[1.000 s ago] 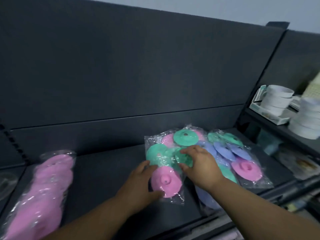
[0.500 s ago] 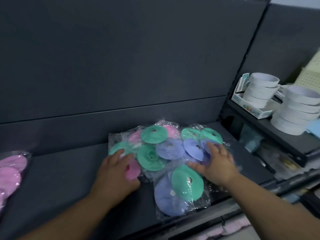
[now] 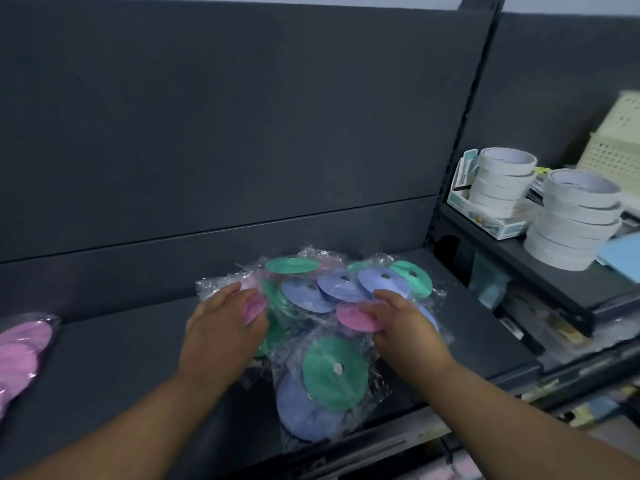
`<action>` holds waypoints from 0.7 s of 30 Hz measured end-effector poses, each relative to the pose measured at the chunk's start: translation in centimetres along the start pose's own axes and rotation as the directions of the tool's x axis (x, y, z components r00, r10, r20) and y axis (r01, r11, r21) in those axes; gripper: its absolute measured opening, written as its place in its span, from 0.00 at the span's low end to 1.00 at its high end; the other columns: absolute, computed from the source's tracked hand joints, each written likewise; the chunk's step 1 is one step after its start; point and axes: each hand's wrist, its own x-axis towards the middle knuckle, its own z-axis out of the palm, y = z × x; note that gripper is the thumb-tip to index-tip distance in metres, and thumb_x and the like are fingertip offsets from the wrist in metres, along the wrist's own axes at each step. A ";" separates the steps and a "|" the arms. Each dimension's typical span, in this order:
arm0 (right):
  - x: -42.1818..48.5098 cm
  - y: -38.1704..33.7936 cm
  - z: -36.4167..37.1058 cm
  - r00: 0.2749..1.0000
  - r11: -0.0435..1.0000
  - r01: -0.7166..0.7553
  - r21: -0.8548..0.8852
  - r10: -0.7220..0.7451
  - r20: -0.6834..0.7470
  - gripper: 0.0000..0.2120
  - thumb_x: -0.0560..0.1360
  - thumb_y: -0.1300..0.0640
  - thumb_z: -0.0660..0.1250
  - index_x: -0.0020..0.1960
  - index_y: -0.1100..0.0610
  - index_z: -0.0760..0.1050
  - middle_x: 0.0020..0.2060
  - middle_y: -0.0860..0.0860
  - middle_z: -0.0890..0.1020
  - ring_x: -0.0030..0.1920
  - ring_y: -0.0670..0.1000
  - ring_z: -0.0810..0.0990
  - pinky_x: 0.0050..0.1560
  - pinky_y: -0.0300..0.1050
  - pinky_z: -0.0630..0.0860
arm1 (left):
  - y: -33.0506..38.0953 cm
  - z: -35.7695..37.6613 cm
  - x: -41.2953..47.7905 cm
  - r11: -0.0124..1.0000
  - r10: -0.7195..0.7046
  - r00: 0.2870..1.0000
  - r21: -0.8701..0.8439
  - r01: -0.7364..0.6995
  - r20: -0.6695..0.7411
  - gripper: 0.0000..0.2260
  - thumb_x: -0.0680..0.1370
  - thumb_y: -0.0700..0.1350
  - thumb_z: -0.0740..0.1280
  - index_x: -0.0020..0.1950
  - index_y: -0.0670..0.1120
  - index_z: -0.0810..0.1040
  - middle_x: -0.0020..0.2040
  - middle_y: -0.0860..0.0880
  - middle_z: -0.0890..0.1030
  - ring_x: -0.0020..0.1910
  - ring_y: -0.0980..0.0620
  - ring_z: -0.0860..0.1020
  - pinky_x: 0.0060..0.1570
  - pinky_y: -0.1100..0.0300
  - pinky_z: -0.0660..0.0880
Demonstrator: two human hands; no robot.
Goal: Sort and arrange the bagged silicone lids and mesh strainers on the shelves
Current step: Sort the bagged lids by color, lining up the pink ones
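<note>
Glossy, crinkled clear plastic bags (image 3: 349,393) hold matt, smooth silicone lids (image 3: 335,373); the dark shelf (image 3: 114,344) looks matt.

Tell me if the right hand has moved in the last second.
Yes. The right hand has shifted rightward across the bagged lids, nearer the shelf upright beside the tape rolls.

Open shelf (image 3: 114,344) is found at lower left, bounded by the pink bag (image 3: 20,355) at the left edge and the heaped lid bags (image 3: 332,368) at centre.
</note>
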 end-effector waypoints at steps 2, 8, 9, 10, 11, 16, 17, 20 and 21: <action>0.5 -1.2 -1.6 0.992 0.996 0.052 -0.068 -0.059 -0.107 0.15 0.76 0.56 0.60 0.59 0.46 0.77 0.58 0.45 0.78 0.56 0.51 0.77 0.48 0.44 0.75 | -0.2 -0.2 -0.2 0.999 -0.023 1.000 -0.037 0.024 0.021 0.18 0.74 0.57 0.62 0.63 0.56 0.76 0.66 0.54 0.74 0.64 0.51 0.72 0.64 0.59 0.65; 2.1 -5.9 -5.1 0.927 0.961 0.182 0.209 -0.097 -0.362 0.05 0.73 0.50 0.68 0.46 0.48 0.83 0.38 0.45 0.83 0.37 0.49 0.80 0.39 0.43 0.77 | -0.6 -2.5 -0.8 0.985 -0.172 0.984 -0.007 0.172 0.053 0.11 0.74 0.62 0.61 0.52 0.62 0.78 0.48 0.55 0.83 0.50 0.46 0.79 0.46 0.59 0.75; 2.5 -6.7 -5.2 0.927 0.942 0.187 0.279 -0.075 -0.366 0.04 0.72 0.52 0.70 0.45 0.49 0.83 0.37 0.44 0.84 0.37 0.47 0.80 0.40 0.41 0.76 | -1.2 -3.0 -0.8 0.982 -0.187 0.981 -0.023 0.189 0.053 0.12 0.73 0.63 0.61 0.51 0.62 0.78 0.46 0.55 0.83 0.50 0.47 0.80 0.45 0.59 0.75; 2.8 -7.6 -5.3 0.932 0.919 0.177 0.353 -0.041 -0.361 0.03 0.72 0.54 0.71 0.43 0.49 0.83 0.37 0.43 0.84 0.37 0.45 0.80 0.41 0.39 0.75 | -1.7 -3.6 -0.8 0.974 -0.212 0.975 -0.061 0.216 0.062 0.13 0.73 0.64 0.62 0.49 0.60 0.80 0.43 0.54 0.83 0.48 0.47 0.80 0.45 0.58 0.75; 3.2 -8.3 -5.1 0.942 0.889 0.149 0.432 0.006 -0.336 0.03 0.72 0.54 0.71 0.41 0.49 0.83 0.36 0.42 0.83 0.38 0.43 0.80 0.41 0.36 0.74 | -2.5 -4.2 -0.8 0.955 -0.257 0.963 -0.131 0.266 0.081 0.15 0.71 0.64 0.62 0.46 0.57 0.81 0.40 0.52 0.83 0.46 0.47 0.80 0.44 0.57 0.76; 4.2 -12.9 -2.9 0.972 0.756 0.062 0.652 0.104 -0.212 0.07 0.73 0.55 0.70 0.36 0.46 0.81 0.34 0.37 0.82 0.37 0.35 0.78 0.37 0.29 0.70 | -5.8 -8.1 -1.7 0.320 -0.560 0.753 -0.748 0.581 0.345 0.12 0.72 0.53 0.67 0.45 0.46 0.81 0.41 0.43 0.81 0.34 0.43 0.81 0.26 0.55 0.78; 4.3 -14.1 -2.5 0.975 0.732 0.058 0.679 0.106 -0.198 0.07 0.73 0.56 0.70 0.37 0.47 0.81 0.35 0.38 0.82 0.37 0.36 0.79 0.38 0.31 0.71 | -6.4 -9.0 -2.1 0.148 -0.551 0.711 -0.787 0.598 0.437 0.11 0.74 0.52 0.66 0.49 0.46 0.80 0.42 0.43 0.81 0.32 0.44 0.80 0.24 0.57 0.76; 4.3 -18.2 -0.7 0.984 0.682 0.052 0.729 0.090 -0.155 0.06 0.73 0.57 0.70 0.39 0.48 0.82 0.36 0.40 0.83 0.40 0.41 0.80 0.42 0.38 0.74 | -9.0 -11.2 -3.3 -0.156 -0.440 0.682 -0.798 0.582 0.584 0.17 0.76 0.58 0.64 0.53 0.46 0.79 0.44 0.43 0.84 0.35 0.44 0.83 0.28 0.53 0.78; 4.2 -19.6 0.1 0.989 0.686 0.047 0.727 0.071 -0.131 0.05 0.73 0.56 0.70 0.41 0.49 0.83 0.37 0.41 0.83 0.41 0.42 0.80 0.44 0.38 0.74 | -10.4 -11.6 -3.5 -0.192 -0.421 0.677 -0.788 0.584 0.604 0.20 0.75 0.62 0.63 0.54 0.47 0.79 0.45 0.43 0.85 0.37 0.43 0.84 0.30 0.52 0.78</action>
